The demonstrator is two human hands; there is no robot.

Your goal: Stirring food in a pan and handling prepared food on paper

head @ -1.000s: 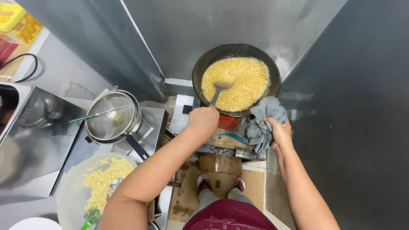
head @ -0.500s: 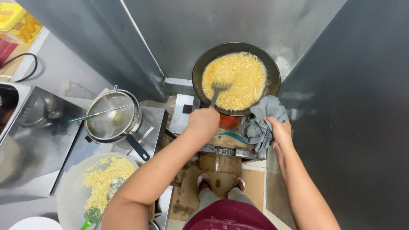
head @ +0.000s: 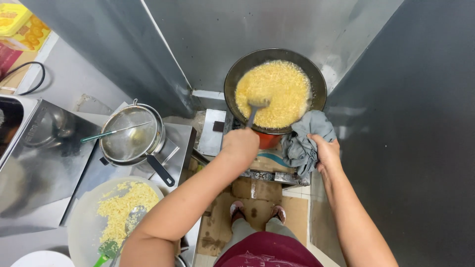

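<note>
The left hand (head: 241, 146) is clenched round the handle of a ladle (head: 256, 110) whose bowl is sunk in the yellow frying food (head: 277, 89) filling a dark wok (head: 237, 74). The right hand (head: 326, 154) grips a grey cloth (head: 304, 141) bunched against the wok's near right rim; the fingers are wrapped in the fabric, so probably the wok's handle is under it, though that part is hidden. The wok sits on an orange burner (head: 267, 140), set in the corner between grey metal walls.

To the left, on the steel bench (head: 44, 173), stands a pot with a wire strainer (head: 131, 133) resting in it, a green-handled utensil (head: 114, 131) laid across its top and its black handle pointing toward the bench's near edge. At the near edge lies a round pale tray (head: 79, 232) carrying a heap of the same yellow fried pieces (head: 126, 207), with a metal spoon on a green handle (head: 123, 232) among them. Part of a white plate (head: 42, 258) shows at the near left corner. Below the burner, the person's feet (head: 257, 211) stand on flattened cardboard (head: 297, 212) on the floor
</note>
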